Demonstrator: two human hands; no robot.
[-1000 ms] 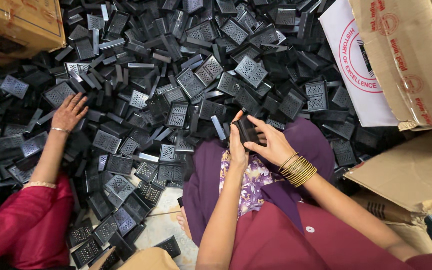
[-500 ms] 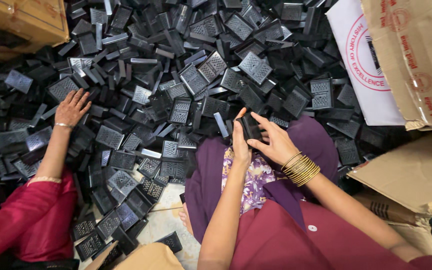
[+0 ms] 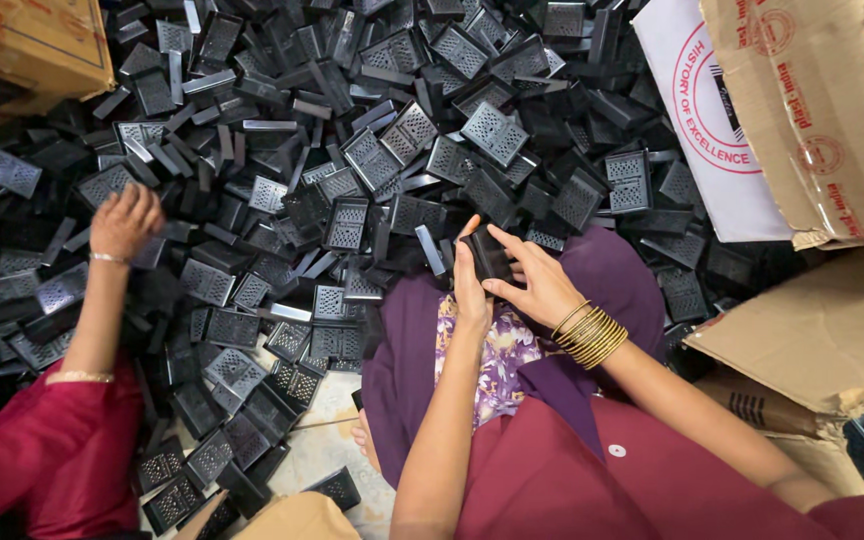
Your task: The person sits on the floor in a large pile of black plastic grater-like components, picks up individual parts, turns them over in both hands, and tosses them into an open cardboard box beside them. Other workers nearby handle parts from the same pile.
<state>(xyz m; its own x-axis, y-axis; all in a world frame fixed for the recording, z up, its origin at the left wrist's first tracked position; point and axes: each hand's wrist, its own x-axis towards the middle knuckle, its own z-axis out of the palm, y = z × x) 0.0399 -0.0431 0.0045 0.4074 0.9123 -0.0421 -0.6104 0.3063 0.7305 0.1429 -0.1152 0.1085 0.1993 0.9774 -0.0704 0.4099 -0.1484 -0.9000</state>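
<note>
Right now I see both of my hands closed around one small black plastic piece (image 3: 489, 255), held just above my purple-draped lap (image 3: 402, 350). My left hand (image 3: 469, 285) grips it from the near side with the thumb up along its edge, and my right hand (image 3: 537, 285) pinches it from the other side, fingers curled over the top; gold bangles (image 3: 592, 335) sit on that wrist. How the piece is turned I cannot tell, since my fingers hide most of it. Beyond the piece, away from me, lies a big heap of black perforated trays (image 3: 372, 160), piled loosely and overlapping. To the left of the piece, well apart, a co-worker's hand (image 3: 124, 222) in a red sleeve rests on the heap. To the right of the piece stand torn cardboard boxes (image 3: 822, 110), with another cardboard box (image 3: 32, 45) at the heap's far-left corner.
</note>
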